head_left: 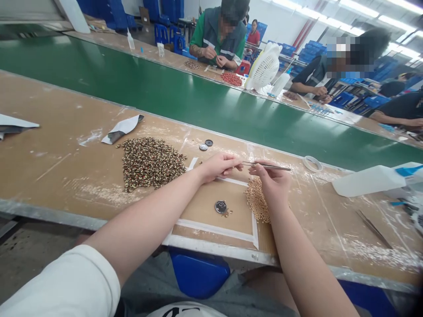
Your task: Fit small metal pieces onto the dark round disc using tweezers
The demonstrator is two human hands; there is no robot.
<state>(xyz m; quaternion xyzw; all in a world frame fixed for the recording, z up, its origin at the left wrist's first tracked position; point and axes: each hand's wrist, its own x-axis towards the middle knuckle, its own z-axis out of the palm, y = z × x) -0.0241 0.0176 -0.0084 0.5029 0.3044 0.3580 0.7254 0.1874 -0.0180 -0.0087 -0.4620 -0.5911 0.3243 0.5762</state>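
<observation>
My right hand (276, 182) is closed round a pair of metal tweezers (279, 167), whose tips point left. Those tips reach the fingertips of my left hand (222, 167), which are pinched together; whatever they hold is too small to make out. Under my right hand lies a pile of small tan beads (258, 203). Left of my left hand is a heap of small dark pieces with pale and red markings (150, 163). A small round dish with dark contents (220, 206) sits on the tabletop between my forearms, with a few drops or bits beside it.
Strips of white tape (214, 229) mark a rectangle on the brown table. A white squeeze bottle (368, 181), a tape ring (312, 164) and spare tweezers (375, 230) lie to the right. Beyond runs a green conveyor belt (158, 88); co-workers sit across it near a white fan (264, 68).
</observation>
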